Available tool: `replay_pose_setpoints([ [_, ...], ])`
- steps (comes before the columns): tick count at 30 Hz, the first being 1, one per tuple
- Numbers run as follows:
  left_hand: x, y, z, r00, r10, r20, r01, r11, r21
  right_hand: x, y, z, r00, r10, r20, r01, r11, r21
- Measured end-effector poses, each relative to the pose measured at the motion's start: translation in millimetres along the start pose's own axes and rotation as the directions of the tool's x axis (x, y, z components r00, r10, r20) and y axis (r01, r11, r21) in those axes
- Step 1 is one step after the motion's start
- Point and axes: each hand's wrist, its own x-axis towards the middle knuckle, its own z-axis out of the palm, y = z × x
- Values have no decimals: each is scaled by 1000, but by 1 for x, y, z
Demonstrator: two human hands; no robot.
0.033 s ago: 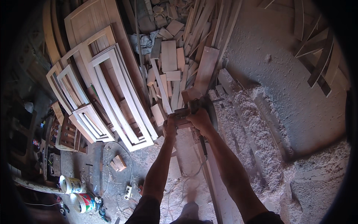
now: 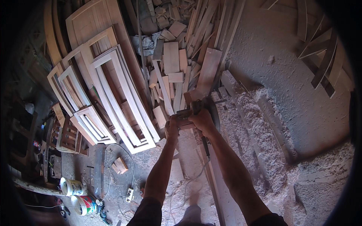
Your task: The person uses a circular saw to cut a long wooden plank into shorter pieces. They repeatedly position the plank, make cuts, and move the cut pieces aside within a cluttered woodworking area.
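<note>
Both arms stretch forward to a corded power tool (image 2: pixel 184 122) with a dark round part (image 2: pixel 213 113) on its right side. My left hand (image 2: pixel 172 129) is closed on the tool's left end. My right hand (image 2: pixel 202 121) wraps round its rear and top, beside the round part. The tool sits over a long wooden beam (image 2: pixel 215 180) that runs back toward me. From below the right hand, a dark cord (image 2: pixel 206 147) drops down and curls over the floor. The tool's underside is hidden.
Wooden door and window frames (image 2: pixel 124 101) lean at the left. Offcuts (image 2: pixel 171 56) pile up ahead, and curly shavings (image 2: pixel 256 124) cover boards on the right. Two buckets (image 2: pixel 71 186) stand lower left, near a power strip (image 2: pixel 129 194). Curved wood strips (image 2: pixel 328 60) lie far right.
</note>
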Motion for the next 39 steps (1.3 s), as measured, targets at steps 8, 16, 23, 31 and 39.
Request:
replay_pose_setpoints([
  [8, -32, 26, -9, 963, 233, 133, -224, 972, -75, -38, 20, -2, 897, -408, -170, 355, 894, -272],
  [16, -165, 2, -36, 882, 360, 305, -292, 924, -247, -231, 31, -68, 852, -417, -315, 435, 900, -17],
  [23, -287, -121, 32, 955, -129, 268, 33, 942, 334, -460, 27, -137, 878, -232, -418, 143, 962, -234],
  [31, -375, -150, 24, 937, -101, 335, -39, 921, 388, -697, 35, -157, 708, 29, -706, -73, 997, -33],
  [39, -411, -175, 0, 937, -299, 180, 288, 954, 86, -834, 66, -161, 502, 81, -861, -32, 997, 75],
])
